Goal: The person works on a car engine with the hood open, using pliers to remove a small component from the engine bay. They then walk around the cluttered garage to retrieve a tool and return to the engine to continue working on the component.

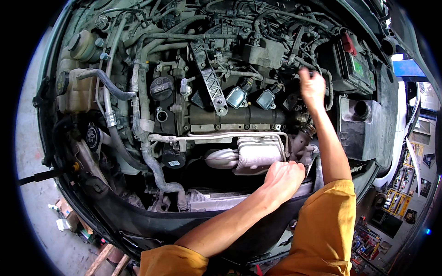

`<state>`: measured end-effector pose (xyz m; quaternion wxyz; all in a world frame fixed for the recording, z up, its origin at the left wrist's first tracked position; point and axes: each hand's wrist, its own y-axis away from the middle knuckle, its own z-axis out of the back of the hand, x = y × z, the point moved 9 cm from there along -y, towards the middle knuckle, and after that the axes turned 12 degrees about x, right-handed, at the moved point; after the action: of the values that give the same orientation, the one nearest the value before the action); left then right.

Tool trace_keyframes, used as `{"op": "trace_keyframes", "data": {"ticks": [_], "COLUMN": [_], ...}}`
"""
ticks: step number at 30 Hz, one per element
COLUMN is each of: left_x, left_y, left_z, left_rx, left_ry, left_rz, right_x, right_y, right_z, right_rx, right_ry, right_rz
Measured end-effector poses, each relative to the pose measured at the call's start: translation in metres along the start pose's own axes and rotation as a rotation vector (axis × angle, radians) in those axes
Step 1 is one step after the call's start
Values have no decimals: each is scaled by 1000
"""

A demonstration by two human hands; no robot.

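My left hand [285, 178] is closed in a fist in front of the silver heat shield [260, 155], above the radiator's top edge. Its fingers curl away from view, and what they hold, if anything, is hidden. Farther back, my right hand [313, 87] reaches over the right end of the engine, near a thin black hose [329, 87]. It is blurred, with the fingers curled in; a dark bit shows by the fingertips, too unclear to name. Two ignition coils [237, 97] [266, 99] sit on the valve cover, left of my right hand.
A black battery [354, 64] with a red terminal cover [348, 43] and a black airbox [359, 126] stand on the right. The oil filler cap [162, 87], coolant tank [76, 89] and grey hoses [168, 184] lie left. The bumper edge [184, 225] runs under my arms.
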<state>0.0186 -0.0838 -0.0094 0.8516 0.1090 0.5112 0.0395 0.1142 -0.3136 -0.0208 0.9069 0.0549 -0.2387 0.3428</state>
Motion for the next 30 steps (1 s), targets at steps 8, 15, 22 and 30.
{"op": "trace_keyframes", "data": {"ticks": [8,15,22,30], "left_x": [3,2,-1,-2], "left_y": [-2,-3,-2,-1], "left_z": [-9,-7,-4,-3], "left_rx": [23,-1,-17,-41], "left_ry": [-49,-60,-96,-92], "left_rz": [1,-22,-22,-40], "right_x": [-33,-5,15,22], "right_y": [24,7,-6,1], "right_z": [-5,-2,-6,-23], "right_rx": [104,232,441,469], "right_ry": [-248,-30,157,268], "right_rz": [-70,101,139,188]}}
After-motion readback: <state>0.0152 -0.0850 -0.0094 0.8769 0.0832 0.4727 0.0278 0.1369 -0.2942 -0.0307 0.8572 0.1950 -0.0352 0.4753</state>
